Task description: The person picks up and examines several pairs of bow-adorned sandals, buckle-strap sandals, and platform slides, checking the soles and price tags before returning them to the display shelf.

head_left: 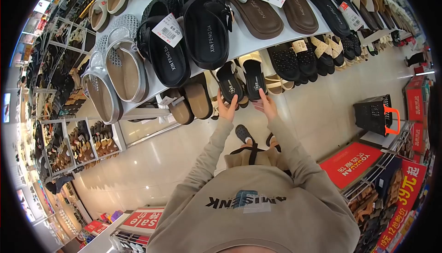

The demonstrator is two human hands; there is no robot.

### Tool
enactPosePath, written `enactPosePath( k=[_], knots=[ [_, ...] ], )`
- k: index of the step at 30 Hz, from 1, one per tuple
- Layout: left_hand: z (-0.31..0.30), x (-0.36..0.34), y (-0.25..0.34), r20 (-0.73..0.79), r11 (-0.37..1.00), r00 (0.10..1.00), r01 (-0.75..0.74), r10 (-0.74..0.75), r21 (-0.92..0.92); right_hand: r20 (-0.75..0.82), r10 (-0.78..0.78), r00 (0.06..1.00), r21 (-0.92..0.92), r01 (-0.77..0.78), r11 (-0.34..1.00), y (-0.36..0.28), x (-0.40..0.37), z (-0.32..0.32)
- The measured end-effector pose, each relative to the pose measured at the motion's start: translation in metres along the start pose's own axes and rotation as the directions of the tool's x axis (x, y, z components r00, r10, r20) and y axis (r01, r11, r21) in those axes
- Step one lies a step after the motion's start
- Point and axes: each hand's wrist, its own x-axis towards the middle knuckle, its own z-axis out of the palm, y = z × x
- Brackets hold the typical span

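A pair of sandals with black insoles and cream straps sits on the lower shelf, heels toward me. My left hand (227, 108) grips the heel of the left sandal (229, 83), its thumb at the edge of the insole. On the right sandal (254, 75), my right hand (267, 105) has its thumb at the heel and its fingers lower down, partly hidden. Left of them stand brown slides (201, 100). To the right is a black studded shoe (282, 61).
Above my hands, the white upper shelf (248, 45) carries black clogs (205, 32), silver clogs (126, 71) and brown slides (257, 11) with price tags. A black basket (370, 114) with an orange handle stands at right, near a red sign (351, 164).
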Motion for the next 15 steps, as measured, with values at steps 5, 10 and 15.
enactPosePath(
  k=[5, 10, 15],
  knots=[
    [0.004, -0.001, 0.004, -0.024, 0.996, 0.999, 0.027, -0.030, -0.086, -0.004, -0.051, 0.999, 0.031, 0.051, 0.998, -0.017, 0.014, -0.005],
    [0.010, -0.001, -0.001, -0.023, 0.994, 0.999, 0.025, -0.028, -0.102, 0.054, -0.033, 0.998, -0.026, 0.034, 0.999, -0.016, 0.021, -0.012],
    [0.008, 0.002, -0.020, -0.096, 0.984, 0.995, 0.015, -0.033, -0.176, 0.173, -0.020, 0.985, -0.061, 0.031, 0.998, -0.016, 0.013, -0.019]
  ],
)
